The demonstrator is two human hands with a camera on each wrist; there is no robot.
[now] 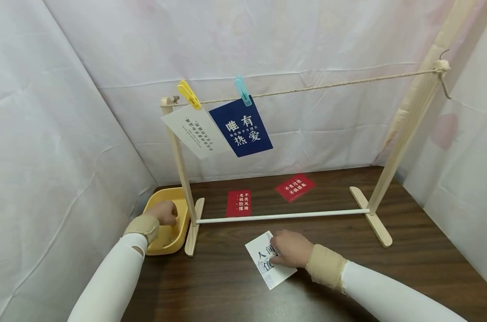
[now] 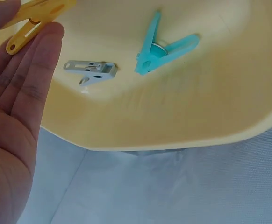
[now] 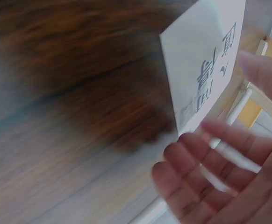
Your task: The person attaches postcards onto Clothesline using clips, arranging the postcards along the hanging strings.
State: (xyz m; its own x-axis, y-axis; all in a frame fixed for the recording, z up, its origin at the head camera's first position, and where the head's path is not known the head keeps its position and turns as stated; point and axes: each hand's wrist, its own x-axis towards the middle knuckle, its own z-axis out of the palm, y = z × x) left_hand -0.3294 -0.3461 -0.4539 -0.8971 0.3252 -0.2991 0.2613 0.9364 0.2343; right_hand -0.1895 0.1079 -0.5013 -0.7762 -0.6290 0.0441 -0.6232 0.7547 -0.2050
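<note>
Inside the yellow tray [image 1: 149, 251] at the left, my left hand [image 1: 164, 212] pinches a yellow clothespin [image 2: 41, 15] between thumb and fingers. Below it in the left wrist view, a grey clothespin [image 2: 91, 71] and a teal clothespin [image 2: 157, 53] lie on the tray bottom. My right hand [image 1: 292, 248] is over a white card [image 1: 269, 275] with dark characters, in front of the rack. In the right wrist view its thumb and fingers are spread apart, and the card [image 3: 196, 60] shows beyond the fingertips. Whether the fingers touch the card is hard to tell.
A wooden rack carries a rope [image 1: 336, 85]. From it hang a white card [image 1: 199, 134] under a yellow clothespin [image 1: 190, 95] and a navy card [image 1: 241, 127] under a blue clothespin [image 1: 242, 91]. Two red cards, one left [image 1: 238, 203], one right [image 1: 295, 188], lie behind the white bar [image 1: 284, 217].
</note>
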